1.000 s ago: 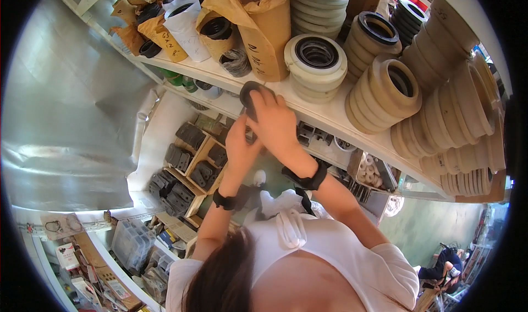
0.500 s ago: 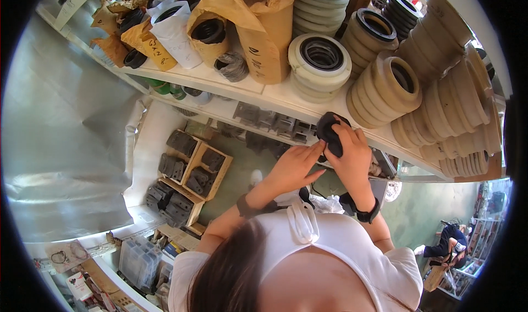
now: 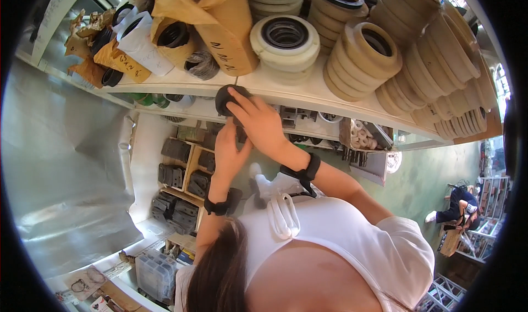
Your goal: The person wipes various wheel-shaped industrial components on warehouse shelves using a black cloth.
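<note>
Gripping black round part (image 3: pixel 230 98) at shelf edge (image 3: pixel 308 95): right hand (image 3: pixel 261 122) clasps it, left hand (image 3: pixel 231 155) beneath.

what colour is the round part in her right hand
Black, seen in the head view: round part against the shelf edge.

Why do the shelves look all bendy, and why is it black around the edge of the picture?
Head view: the fisheye lens bends the white shelf into a curve and leaves black corners around a round picture. Daylight on the far right washes out the stacked tan rings. The hands, right hand and left hand on the dark round part, look sharp, not blurred.
</note>
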A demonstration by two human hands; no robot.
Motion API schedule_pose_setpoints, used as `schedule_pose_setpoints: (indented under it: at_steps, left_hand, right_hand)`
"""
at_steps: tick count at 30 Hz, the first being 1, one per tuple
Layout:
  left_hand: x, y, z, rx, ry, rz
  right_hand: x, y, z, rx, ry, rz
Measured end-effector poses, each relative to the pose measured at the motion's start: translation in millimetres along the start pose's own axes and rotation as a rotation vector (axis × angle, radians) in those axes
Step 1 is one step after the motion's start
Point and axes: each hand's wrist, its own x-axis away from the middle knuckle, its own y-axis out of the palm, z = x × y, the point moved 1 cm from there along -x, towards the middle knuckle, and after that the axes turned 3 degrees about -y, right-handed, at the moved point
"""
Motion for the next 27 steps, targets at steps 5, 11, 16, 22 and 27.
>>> schedule_pose_setpoints:
  at_steps: [5, 11, 16, 22, 27]
  left_hand:
    - [5.4, 42.1, 11.8, -0.117, 0.328, 0.108]
    - [3.2, 108.5, 69.1, 0.012, 0.502, -0.310]
    - [1.2, 159.7, 119.6, 0.042, 0.652, -0.415]
    - [4.8, 210.4, 161.6, 0.076, 0.836, -0.432]
    - [15.2, 188.9, 132.4, 0.004, 0.604, -0.393]
  right_hand:
    - [30.9, -44.5, 25.4, -0.013, 0.108, -0.042]
    - [94.2, -127.8, 69.6, 0.162, 0.249, -0.047]
    - [137.9, -184.7, 97.1, 0.236, 0.377, 0.025]
    - [181.4, -222.3, 128.0, 0.282, 0.416, 0.144]
    - [161.2, -198.3, 118.0, 0.197, 0.318, 0.058]
